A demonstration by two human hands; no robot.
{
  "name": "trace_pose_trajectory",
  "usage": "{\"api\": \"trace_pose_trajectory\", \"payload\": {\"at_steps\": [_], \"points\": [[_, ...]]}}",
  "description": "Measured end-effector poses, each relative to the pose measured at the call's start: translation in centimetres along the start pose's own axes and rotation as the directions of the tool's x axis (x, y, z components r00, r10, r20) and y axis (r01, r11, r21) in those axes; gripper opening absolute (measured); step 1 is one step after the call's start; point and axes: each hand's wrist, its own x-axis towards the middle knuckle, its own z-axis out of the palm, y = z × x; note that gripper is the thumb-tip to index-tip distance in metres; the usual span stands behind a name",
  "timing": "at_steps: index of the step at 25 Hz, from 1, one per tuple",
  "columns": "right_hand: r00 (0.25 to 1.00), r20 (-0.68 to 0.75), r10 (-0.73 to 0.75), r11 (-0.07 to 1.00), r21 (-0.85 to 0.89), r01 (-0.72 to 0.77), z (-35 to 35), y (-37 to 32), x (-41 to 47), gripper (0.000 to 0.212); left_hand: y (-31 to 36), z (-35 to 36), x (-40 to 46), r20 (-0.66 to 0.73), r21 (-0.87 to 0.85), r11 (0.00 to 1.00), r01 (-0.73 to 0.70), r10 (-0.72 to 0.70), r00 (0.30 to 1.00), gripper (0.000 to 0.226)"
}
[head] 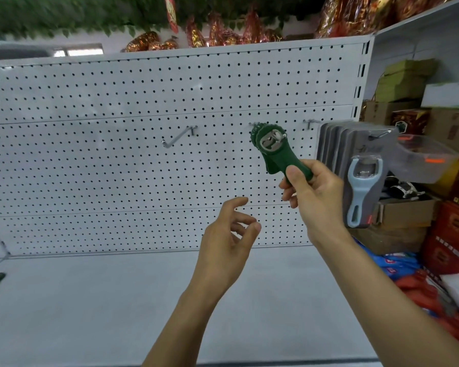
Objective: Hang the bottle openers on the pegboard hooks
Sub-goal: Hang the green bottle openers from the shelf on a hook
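Left hand, nearest, hovers with fingers released, free to assist. Right hand grasps a green opener by its handle, head raised to a hook on the pegboard; packaged openers hang rightward.

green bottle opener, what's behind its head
The middle hook's base shows on the pegboard just above the green bottle opener. Its tip is covered, so threading can't be confirmed. The right hand grips the handle.
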Motion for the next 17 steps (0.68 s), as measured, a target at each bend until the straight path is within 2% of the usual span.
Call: {"api": "trace_pose_trajectory", "payload": {"at_steps": [10,12,15,17], "points": [[0.991,-0.016,0.135,0.989,-0.05,-0.136,1.1,2.4,3.4,0.006,-1.0,-0.3,-0.3,-0.018,0.165,0.986,0.036,-0.034,0.999,0.036],[0.982,-0.011,0.191,0.979,-0.07,-0.191,1.0,2.9,2.5,0.013,-1.2,-0.3,-0.7,-0.038,0.22,0.975,0.031,-0.023,0.999,0.037],[0.961,0.089,0.263,0.951,-0.19,-0.242,0.5,4.8,-1.1,0.028,-2.2,-0.4,-2.3,-0.084,0.341,0.939,0.042,-0.014,0.996,0.038],[0.954,0.215,0.209,0.938,-0.319,-0.133,0.2,6.2,-4.4,0.029,-3.3,-0.6,-4.0,-0.112,0.409,0.911,0.057,-0.011,0.994,0.041]]}}
